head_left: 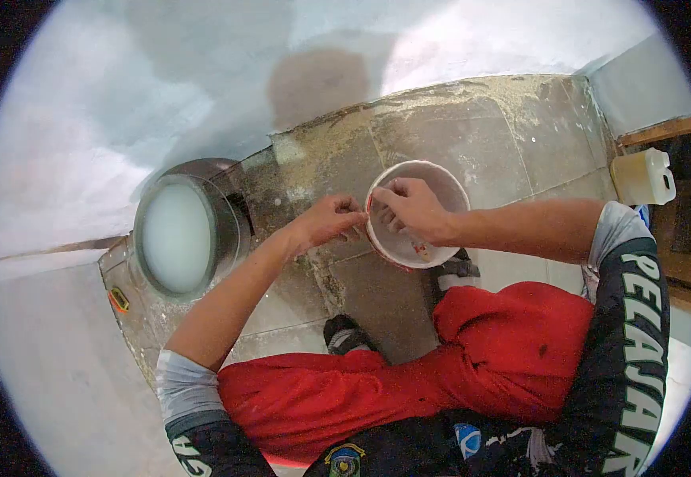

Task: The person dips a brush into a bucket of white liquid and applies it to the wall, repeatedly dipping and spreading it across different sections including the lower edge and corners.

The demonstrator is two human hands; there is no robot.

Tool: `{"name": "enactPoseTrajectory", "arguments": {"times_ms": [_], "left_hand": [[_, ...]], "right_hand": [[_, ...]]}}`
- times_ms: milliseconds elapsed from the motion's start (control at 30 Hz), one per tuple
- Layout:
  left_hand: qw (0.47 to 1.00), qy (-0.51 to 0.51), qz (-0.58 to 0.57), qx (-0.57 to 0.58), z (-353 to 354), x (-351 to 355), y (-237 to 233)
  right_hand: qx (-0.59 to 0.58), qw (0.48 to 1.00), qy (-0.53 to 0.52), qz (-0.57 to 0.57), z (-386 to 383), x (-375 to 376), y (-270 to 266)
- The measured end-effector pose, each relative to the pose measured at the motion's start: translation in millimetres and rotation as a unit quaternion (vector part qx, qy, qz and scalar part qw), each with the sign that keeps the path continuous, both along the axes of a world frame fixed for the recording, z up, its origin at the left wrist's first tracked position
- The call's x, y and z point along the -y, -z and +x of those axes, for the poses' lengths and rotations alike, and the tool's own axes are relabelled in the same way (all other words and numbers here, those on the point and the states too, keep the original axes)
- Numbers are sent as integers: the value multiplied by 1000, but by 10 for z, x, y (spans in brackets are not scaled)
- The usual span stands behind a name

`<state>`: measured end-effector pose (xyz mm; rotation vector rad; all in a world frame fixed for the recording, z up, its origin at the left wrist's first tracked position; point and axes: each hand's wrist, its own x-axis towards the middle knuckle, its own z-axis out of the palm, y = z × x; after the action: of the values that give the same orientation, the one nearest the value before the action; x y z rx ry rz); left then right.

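Note:
A round white bucket [450,191] with red marks on its outside is in front of me, close to my right foot. My right hand [418,211] reaches over its mouth, with thumb and forefinger closed on the left rim where a red patch shows. Just left of the bucket, my left hand [331,222] has its fingers curled and pressed together, fingertips right at the same rim. I cannot tell what, if anything, lies between them. Low inside the bucket, a small pale thing with orange marks [422,252] shows partly below my right hand.
On the left, a large dark tub [143,266] holds whitish liquid against the wall. A small yellow and orange item [119,300] lies beyond it. At the far right, a yellowish jerrycan [639,178] stands near a wooden frame [663,129]. Pale splashes mark the tiled floor [480,119].

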<state>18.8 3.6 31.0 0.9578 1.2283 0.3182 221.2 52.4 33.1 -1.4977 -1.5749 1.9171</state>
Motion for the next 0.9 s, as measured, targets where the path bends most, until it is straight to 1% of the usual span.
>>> {"name": "enactPoseTrajectory", "arguments": {"times_ms": [33, 67, 133, 167, 233, 267, 333, 467, 533, 567, 600, 633, 667, 733, 767, 833, 867, 900], "left_hand": [[1000, 0, 1, 0, -3, 2, -10], [1000, 6, 2, -7, -7, 4, -21], [1000, 12, 3, -14, -7, 8, -11], [1000, 10, 3, -12, -5, 10, 2], [1000, 7, 3, -10, -9, 6, 19], [1000, 10, -1, -7, -14, 0, 27], [1000, 14, -5, -4, -6, -5, -1], [1000, 16, -7, -15, -1, -5, -26], [1000, 18, -7, -16, -11, -10, -40], [1000, 18, -8, -15, -7, -4, -46], [1000, 16, -8, -14, 3, 5, -46], [1000, 15, -9, -12, 1, 13, -15], [1000, 5, -19, 1, -2, 9, 15], [999, 1, -29, 12, 12, 1, 20], [1000, 3, -23, 8, 13, -2, 18], [1000, 7, -18, 3, 9, 1, 24], [1000, 1, -19, 2, 9, 8, 30], [1000, -4, -20, 2, 9, 16, 42]], "right_hand": [[1, 1000, -11, 26, -2, 4, 47], [1, 1000, -12, 26, 17, 8, 86], [1, 997, -17, 71, 23, 28, 6], [0, 997, -17, 71, 10, 28, -22], [7, 992, -21, 125, 6, 28, 6], [7, 992, -20, 125, 12, 20, 19], [2, 998, -34, 48, 14, 1, 6], [29, 997, -33, 57, 11, -8, -74], [83, 996, -2, 27, 18, -30, -348], [82, 996, -2, 26, -4, -68, -475], [110, 984, -67, 127, -47, -149, -608], [136, 956, -131, 226, -87, -230, -662], [139, 955, -132, 225, -169, -306, -700], [12, 918, -101, 384, -291, -429, -695], [12, 918, -97, 383, -270, -440, -695], [91, 879, -203, 423, -203, -449, -664], [90, 879, -201, 422, -148, -463, -656], [182, 876, -338, 293, -99, -461, -758]]}}
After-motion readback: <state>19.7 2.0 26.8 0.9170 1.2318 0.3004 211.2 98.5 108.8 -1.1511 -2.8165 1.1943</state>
